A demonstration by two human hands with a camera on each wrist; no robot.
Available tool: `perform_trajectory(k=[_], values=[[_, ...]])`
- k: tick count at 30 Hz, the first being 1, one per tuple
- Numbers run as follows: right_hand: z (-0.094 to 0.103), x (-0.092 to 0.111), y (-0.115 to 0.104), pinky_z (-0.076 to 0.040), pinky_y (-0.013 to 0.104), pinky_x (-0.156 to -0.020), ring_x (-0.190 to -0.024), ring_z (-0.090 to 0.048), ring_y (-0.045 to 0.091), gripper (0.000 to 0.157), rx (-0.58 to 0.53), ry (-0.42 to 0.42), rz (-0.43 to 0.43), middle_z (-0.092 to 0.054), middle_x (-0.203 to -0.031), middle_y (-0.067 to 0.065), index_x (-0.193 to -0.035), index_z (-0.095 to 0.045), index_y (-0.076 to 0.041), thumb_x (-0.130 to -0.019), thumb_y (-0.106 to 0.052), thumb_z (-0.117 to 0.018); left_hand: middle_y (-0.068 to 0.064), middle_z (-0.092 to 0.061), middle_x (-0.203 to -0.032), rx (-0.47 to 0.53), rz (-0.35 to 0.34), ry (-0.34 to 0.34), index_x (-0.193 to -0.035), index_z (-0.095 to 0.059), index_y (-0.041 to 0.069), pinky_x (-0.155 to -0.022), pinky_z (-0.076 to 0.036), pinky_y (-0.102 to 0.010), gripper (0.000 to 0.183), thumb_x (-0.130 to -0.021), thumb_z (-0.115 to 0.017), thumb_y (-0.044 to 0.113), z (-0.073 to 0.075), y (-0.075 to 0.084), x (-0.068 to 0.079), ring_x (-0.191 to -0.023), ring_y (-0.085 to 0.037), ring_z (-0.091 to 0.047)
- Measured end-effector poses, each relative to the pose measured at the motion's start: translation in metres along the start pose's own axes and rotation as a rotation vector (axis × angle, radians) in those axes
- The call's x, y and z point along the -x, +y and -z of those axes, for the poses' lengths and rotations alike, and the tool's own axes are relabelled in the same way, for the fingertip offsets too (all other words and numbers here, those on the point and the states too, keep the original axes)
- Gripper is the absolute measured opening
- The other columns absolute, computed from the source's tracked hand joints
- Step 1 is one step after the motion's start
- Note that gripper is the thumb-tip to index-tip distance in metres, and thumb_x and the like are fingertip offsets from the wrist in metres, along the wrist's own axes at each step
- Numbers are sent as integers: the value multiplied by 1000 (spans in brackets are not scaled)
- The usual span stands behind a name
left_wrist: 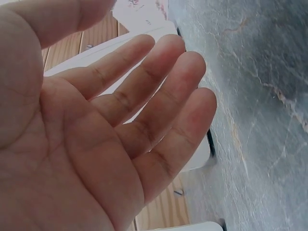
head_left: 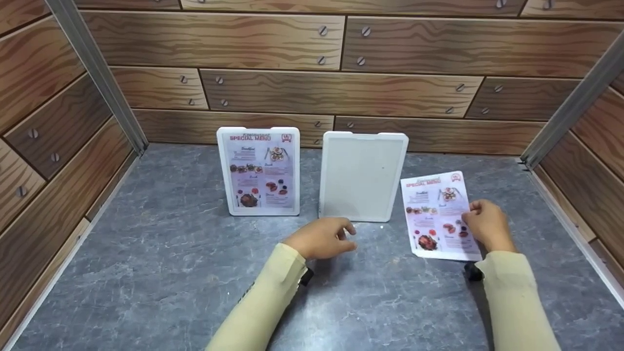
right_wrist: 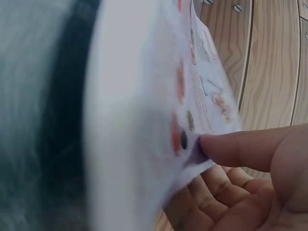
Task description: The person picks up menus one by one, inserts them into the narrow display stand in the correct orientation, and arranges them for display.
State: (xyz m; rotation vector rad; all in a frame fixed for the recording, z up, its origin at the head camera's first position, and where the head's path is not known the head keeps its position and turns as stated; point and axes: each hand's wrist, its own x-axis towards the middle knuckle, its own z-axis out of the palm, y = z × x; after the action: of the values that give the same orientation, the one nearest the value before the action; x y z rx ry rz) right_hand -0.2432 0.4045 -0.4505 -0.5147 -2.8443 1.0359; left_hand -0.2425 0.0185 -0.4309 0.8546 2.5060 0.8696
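A printed menu sheet (head_left: 434, 219) is pinched along its right edge by my right hand (head_left: 489, 226). The right wrist view shows the thumb (right_wrist: 240, 149) on the sheet's printed face and the other fingers behind it. My left hand (head_left: 324, 239), empty, hovers in front of a blank white stand (head_left: 363, 175), fingers loosely bent and apart from it. In the left wrist view its palm faces the camera, with the fingers (left_wrist: 168, 125) nearly straight. To the left stands a second white frame (head_left: 223, 170) with a matching menu (head_left: 263, 170) in it.
Both stands rest on a grey marbled tabletop (head_left: 146, 273). Wood-patterned panels (head_left: 273, 41) wall the back and both sides, with metal corner posts (head_left: 95, 68) between them.
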Motion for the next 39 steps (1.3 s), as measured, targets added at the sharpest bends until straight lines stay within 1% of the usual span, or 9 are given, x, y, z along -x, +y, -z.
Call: perform_trajectory(k=[4,9,14,17,19,26,31,35,39], values=[[2,-2,1,-47,29,-66,-79,-61,23,33,-7,39,10,-63,-103,24,-124,-57,15,-101,-8,-52,-1,-70,-112,0,-1,0,-131,-67,12,-96,-51,-35,38,-100,-67,33,0,0,-1,-104,-14,-64],[4,-3,2,-47,29,-67,-75,-60,19,36,-34,90,1,-63,-104,21,-128,-56,13,-101,-9,-48,-1,-70,-111,1,2,-1,-130,-67,12,-95,-52,-35,38,-99,-68,33,-1,0,-1,-103,-14,-64],[6,-1,-2,-45,31,-69,-83,-58,23,42,-88,146,-17,-60,-108,21,-135,-53,11,-100,-10,-42,-1,-70,-110,11,-4,5,-131,-67,11,-94,-52,-35,38,-99,-68,33,1,0,0,-101,-14,-64],[7,0,-6,-45,31,-69,-86,-55,25,41,-122,201,-25,-59,-107,20,-133,-55,9,-99,-10,-42,-2,-70,-109,14,-10,22,-131,-66,11,-92,-52,-34,39,-99,-69,32,3,-1,0,-98,-14,-64],[9,1,-9,-44,29,-68,-85,-54,22,38,-145,247,-33,-59,-103,16,-129,-57,7,-99,-11,-44,-1,-70,-106,25,-11,41,-131,-66,10,-89,-53,-34,38,-99,-69,30,5,-2,0,-94,-14,-64],[12,2,-20,-45,17,-55,-61,-51,2,24,-289,389,-23,-55,-78,-8,-113,-62,3,-96,-11,-52,3,-69,-98,90,-18,138,-130,-66,8,-78,-53,-30,36,-100,-68,27,9,-1,0,-82,-9,-63],[13,6,-32,-48,17,-50,-52,-51,1,14,-417,404,15,-54,-70,-13,-104,-60,1,-98,-9,-53,5,-67,-99,139,-29,220,-132,-65,10,-82,-53,-32,36,-101,-67,28,12,2,1,-89,-11,-62],[12,12,-43,-47,17,-50,-56,-52,2,8,-484,393,49,-55,-71,-12,-100,-60,-3,-98,-7,-53,5,-68,-99,162,-62,286,-132,-65,9,-86,-53,-32,35,-101,-67,28,13,4,-1,-92,-11,-63],[10,20,-57,-46,18,-53,-60,-54,4,7,-616,350,67,-57,-72,-8,-96,-59,-4,-97,-4,-53,5,-68,-100,174,-74,326,-131,-65,9,-87,-53,-32,35,-102,-67,28,14,4,-2,-94,-11,-63]])
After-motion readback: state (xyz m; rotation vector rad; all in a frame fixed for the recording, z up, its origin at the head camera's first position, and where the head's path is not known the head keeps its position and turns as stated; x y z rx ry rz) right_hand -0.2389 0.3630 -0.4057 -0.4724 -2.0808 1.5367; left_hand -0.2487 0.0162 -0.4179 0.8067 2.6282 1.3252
